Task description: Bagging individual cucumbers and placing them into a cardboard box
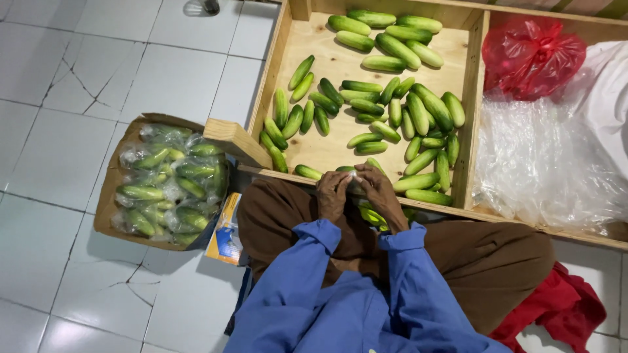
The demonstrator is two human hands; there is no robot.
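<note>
- Left hand and right hand meet over the lap, fingers curled, pinching the top of a clear bag of cucumbers.
- Bag sits on the lap, just against the tray edge.
- Loose cucumbers lie in the tray.
- Box of bagged cucumbers stands at left.

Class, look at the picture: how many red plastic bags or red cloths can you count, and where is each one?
2. A red plastic bag lies in the wooden crate's right compartment, top right. A red cloth lies on the floor by the person's knee, bottom right. Others may be hidden.
</note>
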